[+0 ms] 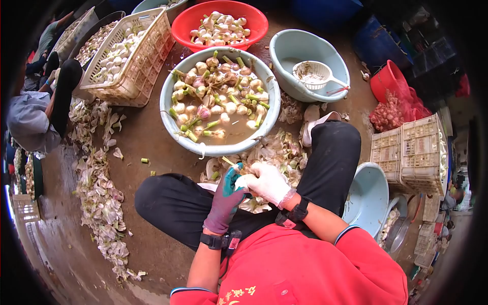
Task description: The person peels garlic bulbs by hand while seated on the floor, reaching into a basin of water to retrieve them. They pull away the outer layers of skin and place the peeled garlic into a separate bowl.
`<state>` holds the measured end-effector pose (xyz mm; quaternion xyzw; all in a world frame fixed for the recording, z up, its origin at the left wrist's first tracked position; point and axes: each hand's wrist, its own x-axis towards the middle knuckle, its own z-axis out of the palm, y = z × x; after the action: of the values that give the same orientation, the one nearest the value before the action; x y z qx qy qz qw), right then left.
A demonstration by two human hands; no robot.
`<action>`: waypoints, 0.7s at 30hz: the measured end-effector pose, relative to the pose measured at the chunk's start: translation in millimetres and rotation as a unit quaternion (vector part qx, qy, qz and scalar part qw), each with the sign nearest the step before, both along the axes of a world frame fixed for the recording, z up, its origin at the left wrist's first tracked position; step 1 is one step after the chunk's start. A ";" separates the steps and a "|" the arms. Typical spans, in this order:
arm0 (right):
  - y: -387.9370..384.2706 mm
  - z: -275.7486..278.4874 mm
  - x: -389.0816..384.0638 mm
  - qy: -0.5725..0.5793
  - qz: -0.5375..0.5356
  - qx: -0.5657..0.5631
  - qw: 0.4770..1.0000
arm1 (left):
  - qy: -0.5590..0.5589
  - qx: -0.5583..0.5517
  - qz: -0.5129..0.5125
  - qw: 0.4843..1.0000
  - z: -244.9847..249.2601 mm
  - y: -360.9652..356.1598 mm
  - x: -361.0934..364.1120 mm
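Note:
My left hand (227,195), in a purple and teal glove, is closed around a pale garlic bulb (246,182) with a short stem pointing up and left. My right hand (269,183), in a white glove, presses its fingers against the same bulb from the other side. Part of the bulb is hidden by the gloves. Beneath both hands, loose garlic skins (277,152) are heaped between my knees. Just ahead stands a pale blue basin (168,119) of murky water with many stemmed garlic bulbs (216,109) floating in it.
Behind the basin are a red bowl (259,31) of garlic and a crate (145,76) of bulbs. A white strainer (317,71) lies in another basin (284,43). Skins (104,213) trail along the left floor, near another person (33,119). Crates (406,152) stand right.

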<state>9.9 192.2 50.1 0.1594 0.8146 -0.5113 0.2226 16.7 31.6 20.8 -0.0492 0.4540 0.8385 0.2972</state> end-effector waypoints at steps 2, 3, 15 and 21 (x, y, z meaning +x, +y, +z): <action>3.3 -35.8 5.4 0.028 -0.011 -0.019 0.999 | 0.012 -0.013 -0.007 1.000 -2.5 -1.3 -1.1; 0.8 -32.9 2.0 0.057 -0.024 -0.037 0.997 | 0.026 -0.025 -0.016 0.999 -2.6 -1.3 -2.1; -6.1 3.8 2.5 0.066 0.016 -0.042 0.997 | -0.017 -0.085 -0.030 0.996 -13.9 -3.2 0.2; 10.1 -30.5 -3.5 0.048 -0.034 0.031 0.998 | 0.045 -0.071 -0.016 0.996 0.5 -1.6 6.7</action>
<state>6.4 202.3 19.6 0.1692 0.8341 -0.5000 0.1603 23.4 30.0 21.4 -0.0249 0.5263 0.8005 0.2858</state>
